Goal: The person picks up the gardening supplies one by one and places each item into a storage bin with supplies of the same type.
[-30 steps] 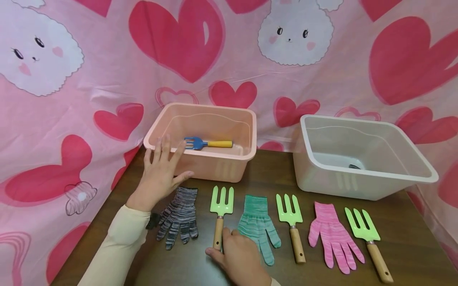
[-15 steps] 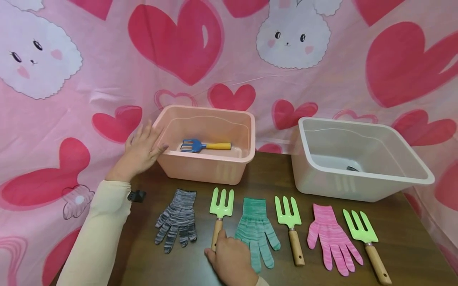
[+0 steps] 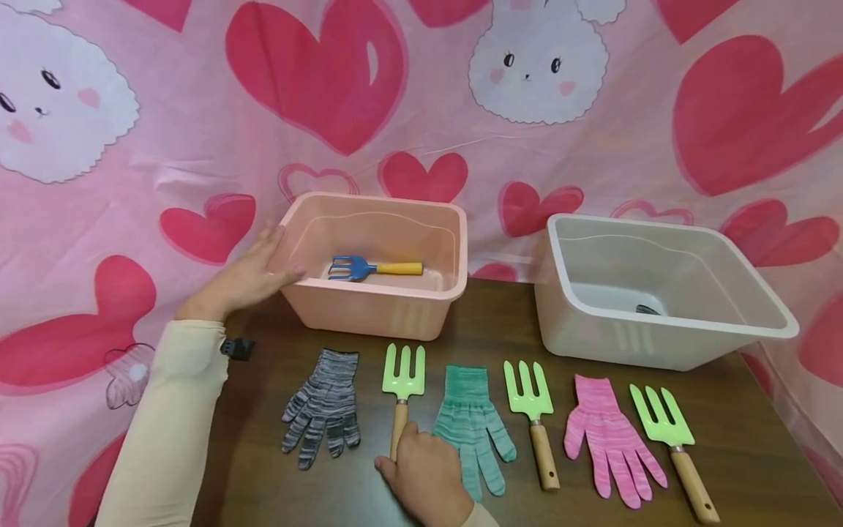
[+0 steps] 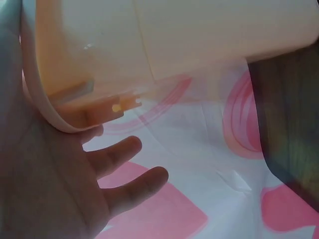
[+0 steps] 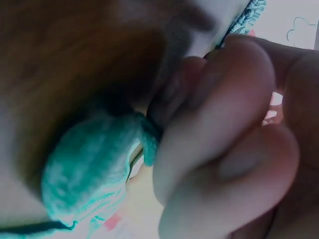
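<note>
My left hand lies at the left end of a pink plastic bin, fingers straight and spread. In the left wrist view its palm meets the bin's rim. A fork with blue tines and a yellow handle lies inside. My right hand has curled fingers around the wooden handle of a green garden hand fork, which lies flat with tines pointing away. The handle's end is hidden by the hand. A green knitted glove lies just right of it; a grey striped glove lies to its left.
A grey bin stands at the back right with a small dark object inside. Along the table's right lie a second green fork, a pink glove and a third green fork. A heart-patterned cloth hangs behind.
My left hand has moved left from the pink bin's front rim to its left end. The right hand stays at the fork handle. The view has shifted slightly.
</note>
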### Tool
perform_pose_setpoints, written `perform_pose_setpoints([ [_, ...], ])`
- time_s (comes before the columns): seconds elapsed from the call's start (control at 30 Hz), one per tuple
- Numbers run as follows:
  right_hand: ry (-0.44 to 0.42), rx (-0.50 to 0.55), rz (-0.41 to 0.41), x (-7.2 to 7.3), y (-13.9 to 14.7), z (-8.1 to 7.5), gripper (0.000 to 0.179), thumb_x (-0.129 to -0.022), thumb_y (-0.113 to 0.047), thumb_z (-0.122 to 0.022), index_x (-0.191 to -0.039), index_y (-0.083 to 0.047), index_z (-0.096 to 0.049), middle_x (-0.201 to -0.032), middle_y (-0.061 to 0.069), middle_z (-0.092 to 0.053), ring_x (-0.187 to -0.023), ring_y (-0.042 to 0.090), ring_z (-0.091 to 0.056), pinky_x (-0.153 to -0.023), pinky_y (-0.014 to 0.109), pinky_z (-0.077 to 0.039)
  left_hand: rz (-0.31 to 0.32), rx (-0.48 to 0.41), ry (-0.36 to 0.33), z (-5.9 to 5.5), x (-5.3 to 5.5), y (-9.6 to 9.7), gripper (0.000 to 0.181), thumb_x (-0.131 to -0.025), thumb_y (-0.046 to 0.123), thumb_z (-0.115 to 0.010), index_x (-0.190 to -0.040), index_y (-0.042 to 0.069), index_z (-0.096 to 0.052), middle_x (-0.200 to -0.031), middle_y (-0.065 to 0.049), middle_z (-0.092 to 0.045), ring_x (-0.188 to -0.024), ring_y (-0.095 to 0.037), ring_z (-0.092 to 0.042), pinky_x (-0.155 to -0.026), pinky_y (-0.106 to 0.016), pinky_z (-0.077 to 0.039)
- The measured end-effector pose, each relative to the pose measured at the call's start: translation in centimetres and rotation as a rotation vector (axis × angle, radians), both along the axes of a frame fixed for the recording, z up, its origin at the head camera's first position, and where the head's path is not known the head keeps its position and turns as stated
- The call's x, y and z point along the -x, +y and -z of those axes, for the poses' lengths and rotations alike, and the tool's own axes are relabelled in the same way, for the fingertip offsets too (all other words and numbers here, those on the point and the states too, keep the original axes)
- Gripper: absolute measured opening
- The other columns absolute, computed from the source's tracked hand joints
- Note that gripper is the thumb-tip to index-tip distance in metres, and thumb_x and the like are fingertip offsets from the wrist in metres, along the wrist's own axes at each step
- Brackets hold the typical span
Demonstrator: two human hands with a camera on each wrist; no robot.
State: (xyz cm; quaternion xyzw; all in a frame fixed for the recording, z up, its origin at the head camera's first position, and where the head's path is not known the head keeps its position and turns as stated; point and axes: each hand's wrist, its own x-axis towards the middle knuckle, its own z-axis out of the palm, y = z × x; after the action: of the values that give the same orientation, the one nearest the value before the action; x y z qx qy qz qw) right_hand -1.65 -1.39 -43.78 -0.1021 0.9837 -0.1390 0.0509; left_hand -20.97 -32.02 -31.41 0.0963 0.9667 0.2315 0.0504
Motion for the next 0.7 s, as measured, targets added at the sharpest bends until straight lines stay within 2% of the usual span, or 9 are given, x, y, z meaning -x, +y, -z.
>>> perform_pose_setpoints([
  [0.17,-0.038,-0.006,-0.002,0.1,-0.1,0.0,0.045,-0.087,-0.046,-0.075,-0.08,-0.008,-0.053,-0.058,0.004,-0.049,-0.049,0.022,-0.053,-0.042,0.04,-0.045,0.028,0.046,-0.025,0.0,0.6,-0.4,0.106,-0.095,0.058,-0.058,-0.16,0.004,0.006,-0.165,-0.022,0.014,-0.151,-0.044,0.005,-0.115,-0.068,-0.013],
  [0.33,-0.036,0.027,0.021,-0.1,0.8,-0.5,0.039,-0.09,-0.041,-0.073,-0.084,-0.007,-0.054,-0.06,0.005,-0.051,-0.05,0.024,-0.055,-0.041,0.042,-0.044,0.041,0.043,-0.028,0.0,0.9,-0.3,0.107,-0.095,0.058,-0.058,-0.159,0.003,0.008,-0.165,-0.023,0.011,-0.151,-0.042,0.006,-0.117,-0.064,-0.011],
  [0.4,-0.01,0.052,0.035,-0.2,1.5,-0.8,0.036,-0.09,-0.037,-0.073,-0.084,-0.006,-0.054,-0.059,0.005,-0.05,-0.048,0.024,-0.054,-0.04,0.042,-0.043,0.044,0.035,-0.022,0.0,0.9,-0.2,0.106,-0.095,0.057,-0.058,-0.159,0.003,0.007,-0.166,-0.024,0.009,-0.151,-0.041,0.006,-0.117,-0.063,-0.01],
  [0.57,0.136,0.093,0.087,0.1,3.4,-1.8,0.028,-0.09,-0.026,-0.074,-0.084,-0.005,-0.056,-0.058,0.004,-0.05,-0.046,0.024,-0.053,-0.038,0.04,-0.042,0.036,0.02,-0.022,0.0,0.7,-0.4,0.106,-0.096,0.057,-0.057,-0.16,0.003,0.008,-0.166,-0.024,0.009,-0.152,-0.041,0.006,-0.117,-0.064,-0.011],
  [0.63,0.182,0.123,0.112,0.3,4.3,-2.1,0.025,-0.091,-0.023,-0.074,-0.085,-0.004,-0.059,-0.06,0.003,-0.051,-0.048,0.023,-0.055,-0.039,0.039,-0.043,0.034,0.012,-0.024,0.1,0.6,-0.5,0.106,-0.096,0.057,-0.057,-0.16,0.003,0.007,-0.166,-0.023,0.009,-0.152,-0.041,0.007,-0.117,-0.064,-0.01],
  [0.7,0.22,0.183,0.126,0.7,5.1,-2.4,0.02,-0.091,-0.019,-0.075,-0.092,-0.001,-0.065,-0.067,0.006,-0.059,-0.054,0.025,-0.06,-0.044,0.042,-0.049,0.033,0.006,-0.02,0.1,0.6,-0.5,0.105,-0.096,0.057,-0.057,-0.16,0.003,0.006,-0.166,-0.023,0.008,-0.152,-0.04,0.006,-0.118,-0.063,-0.01],
])
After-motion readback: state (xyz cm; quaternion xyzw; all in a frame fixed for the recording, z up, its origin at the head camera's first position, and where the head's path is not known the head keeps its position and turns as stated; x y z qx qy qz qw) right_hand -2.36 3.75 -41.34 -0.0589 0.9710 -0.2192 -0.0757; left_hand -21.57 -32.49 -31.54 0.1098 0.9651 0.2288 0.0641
